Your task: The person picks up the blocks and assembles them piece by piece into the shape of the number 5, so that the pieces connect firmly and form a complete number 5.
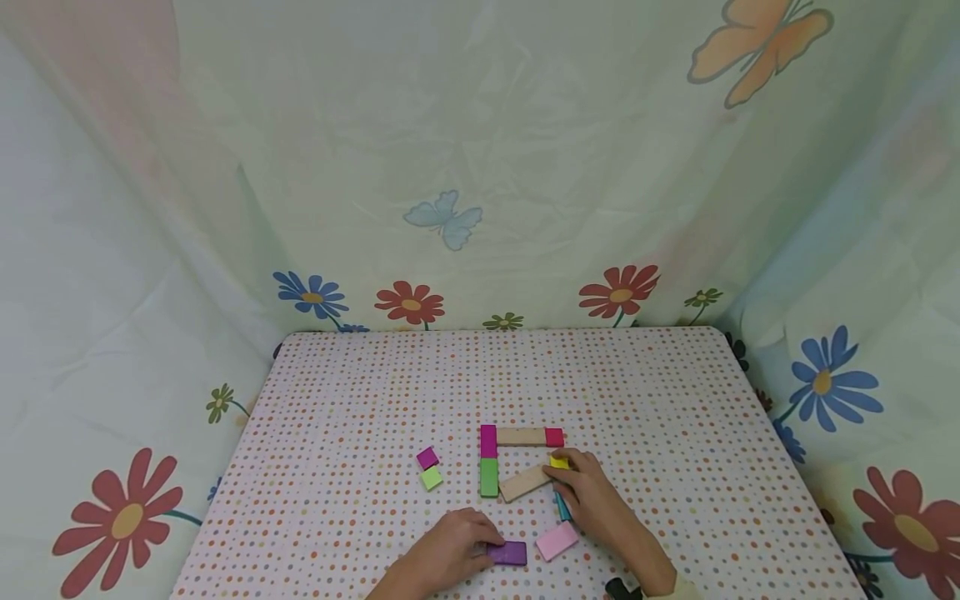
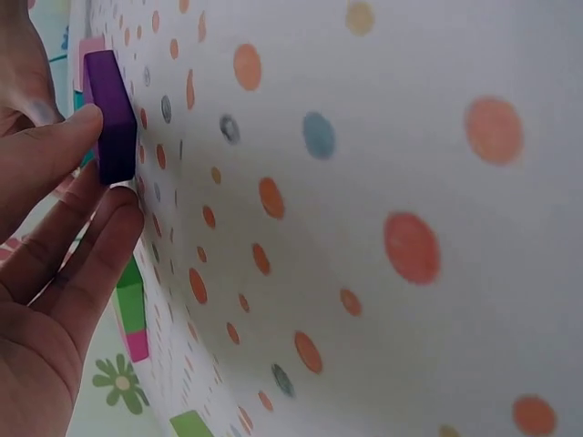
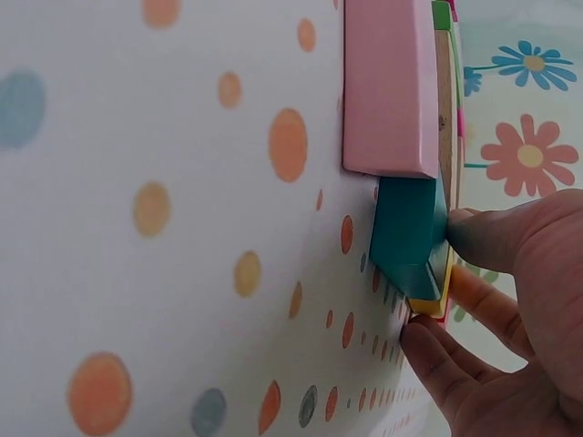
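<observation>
My left hand (image 1: pixel 453 546) pinches a purple block (image 1: pixel 507 553) near the table's front, with the thumb on one face and curled fingers under its end in the left wrist view. My right hand (image 1: pixel 596 500) is curled around a small yellow block (image 1: pixel 558 462), its fingertips at the block's sides. The right end of a slanted wooden block (image 1: pixel 523 483) lies right by those fingertips. Partly hidden below the right hand is a teal block (image 1: pixel 562 506), which the thumb overlaps in the right wrist view. A pink block (image 3: pixel 390 86) lies between the hands.
Left of the wooden block, a magenta block (image 1: pixel 488 441) and a green block (image 1: pixel 489 477) form a column. Another wooden block (image 1: pixel 521 437) runs from it to a red cube (image 1: pixel 554 437). A purple-magenta cube (image 1: pixel 427 457) and a lime cube (image 1: pixel 431 477) lie farther left.
</observation>
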{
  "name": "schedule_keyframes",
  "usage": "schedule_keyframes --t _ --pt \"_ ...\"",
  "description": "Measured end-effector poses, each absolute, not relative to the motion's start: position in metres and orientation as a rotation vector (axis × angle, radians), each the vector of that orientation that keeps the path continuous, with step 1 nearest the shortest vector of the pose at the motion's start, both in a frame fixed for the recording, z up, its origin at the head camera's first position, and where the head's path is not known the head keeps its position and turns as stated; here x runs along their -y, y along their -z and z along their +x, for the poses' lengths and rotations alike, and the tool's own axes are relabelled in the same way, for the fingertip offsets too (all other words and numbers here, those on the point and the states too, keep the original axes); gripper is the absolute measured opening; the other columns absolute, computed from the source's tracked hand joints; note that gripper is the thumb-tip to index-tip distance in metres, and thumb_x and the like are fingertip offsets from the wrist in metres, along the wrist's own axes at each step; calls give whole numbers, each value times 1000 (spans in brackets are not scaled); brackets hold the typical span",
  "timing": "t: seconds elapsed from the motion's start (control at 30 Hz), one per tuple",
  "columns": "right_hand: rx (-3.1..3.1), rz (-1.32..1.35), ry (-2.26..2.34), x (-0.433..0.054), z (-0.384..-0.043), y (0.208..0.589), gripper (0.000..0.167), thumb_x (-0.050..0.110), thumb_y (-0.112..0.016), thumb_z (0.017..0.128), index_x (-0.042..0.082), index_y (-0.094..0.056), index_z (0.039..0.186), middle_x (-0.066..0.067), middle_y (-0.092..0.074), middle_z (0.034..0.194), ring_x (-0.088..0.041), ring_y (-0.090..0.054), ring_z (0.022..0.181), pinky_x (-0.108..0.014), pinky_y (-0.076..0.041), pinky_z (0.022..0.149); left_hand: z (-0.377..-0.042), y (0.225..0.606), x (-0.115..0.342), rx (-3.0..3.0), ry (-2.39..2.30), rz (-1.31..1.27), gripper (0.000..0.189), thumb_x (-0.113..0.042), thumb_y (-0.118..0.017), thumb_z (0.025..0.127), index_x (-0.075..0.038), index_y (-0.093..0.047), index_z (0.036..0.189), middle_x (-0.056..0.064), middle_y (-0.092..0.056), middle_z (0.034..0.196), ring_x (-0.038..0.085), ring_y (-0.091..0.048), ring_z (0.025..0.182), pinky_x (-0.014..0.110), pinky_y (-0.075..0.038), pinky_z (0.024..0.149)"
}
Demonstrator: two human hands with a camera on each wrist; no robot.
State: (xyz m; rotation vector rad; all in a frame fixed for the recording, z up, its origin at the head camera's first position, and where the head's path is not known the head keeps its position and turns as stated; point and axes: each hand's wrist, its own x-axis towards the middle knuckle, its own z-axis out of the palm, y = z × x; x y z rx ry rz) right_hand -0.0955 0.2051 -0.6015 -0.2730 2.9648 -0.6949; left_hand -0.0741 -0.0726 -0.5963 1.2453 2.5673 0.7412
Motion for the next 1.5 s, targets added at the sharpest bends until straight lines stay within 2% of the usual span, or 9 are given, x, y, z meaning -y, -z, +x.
schedule_keyframes --t 0.7,0.97,1.5 --pt "-2945 -292 712 -206 -94 602 31 12 -70 102 15 -76 132 -8 -60 146 -30 -55 132 -50 -53 109 -72 596 58 -2554 -685 1150 27 -23 -83 92 -22 -80 119 -12 -78 112 -2 -69 107 14 -57 92" --pt "-3013 -360 725 -207 -93 603 29 10 -73 100 14 -78 128 -8 -62 142 -28 -58 126 -48 -56 103 -71 596 59 -2557 -686 1179 25 -21 -82 93 -21 -80 118 -11 -78 114 0 -69 111 15 -57 94" --pt "-2979 -298 705 -205 -95 602 29 11 -72 101 14 -77 129 -8 -61 144 -29 -57 130 -48 -55 107 -71 594 58 -2568 -708 1191 25 -19 -81 94 -19 -80 119 -10 -78 116 2 -69 112 16 -57 95"
